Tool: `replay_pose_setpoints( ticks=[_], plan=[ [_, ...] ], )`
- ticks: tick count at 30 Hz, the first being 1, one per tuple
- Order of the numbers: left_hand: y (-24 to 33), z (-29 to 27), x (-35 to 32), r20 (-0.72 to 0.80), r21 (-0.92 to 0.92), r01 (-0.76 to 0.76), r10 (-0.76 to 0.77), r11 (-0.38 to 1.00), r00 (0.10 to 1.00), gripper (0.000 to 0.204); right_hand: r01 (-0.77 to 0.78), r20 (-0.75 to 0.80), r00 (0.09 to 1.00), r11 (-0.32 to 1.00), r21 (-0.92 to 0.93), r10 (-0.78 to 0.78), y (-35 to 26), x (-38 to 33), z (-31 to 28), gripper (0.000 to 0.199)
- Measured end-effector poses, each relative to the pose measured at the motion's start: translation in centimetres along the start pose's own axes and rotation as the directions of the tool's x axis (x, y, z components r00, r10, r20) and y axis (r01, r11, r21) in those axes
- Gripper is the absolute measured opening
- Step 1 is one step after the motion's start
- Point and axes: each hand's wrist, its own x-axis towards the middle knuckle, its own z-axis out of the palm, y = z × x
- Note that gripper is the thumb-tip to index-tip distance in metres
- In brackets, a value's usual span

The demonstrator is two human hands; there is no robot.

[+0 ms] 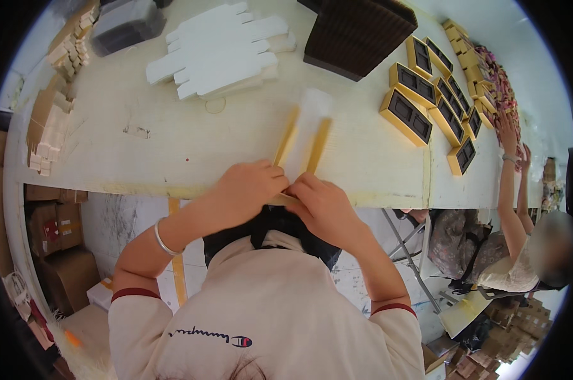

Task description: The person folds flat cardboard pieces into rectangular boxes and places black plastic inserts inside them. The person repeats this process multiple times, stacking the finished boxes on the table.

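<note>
box piece [304,136]: far end motion-blurred | near end hidden under both hands | co-worker's face blurred

both hands [248,187] [321,202] sit at the near edge of the worktop [141,152]. bare surface lies just beyond and to their left. toward the far edge stand a stack of white flat cartons [220,50] and a dark brown ridged stack [356,31]. gold boxes [426,101] crowd the right end, where another person's hand [507,130] reaches. cardboard pieces [45,126] line the left edge.
</note>
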Motion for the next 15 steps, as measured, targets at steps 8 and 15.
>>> replay_pose_setpoints(
  ticks=[8,15],
  plan=[
    [1.4,-3.3,1.4,-0.182,0.357,-0.076,0.150,0.931,0.972,0.028,0.048,-0.239,0.959,0.915,-0.401,-0.155,3.7,-1.3,-0.8,0.021],
    [0.3,0.7,-0.2,-0.136,0.033,0.073,-0.068,0.997,0.988,0.035,-0.033,-0.312,0.948,0.993,0.117,0.069,0.4,-1.9,-1.8,0.036]
  ],
)
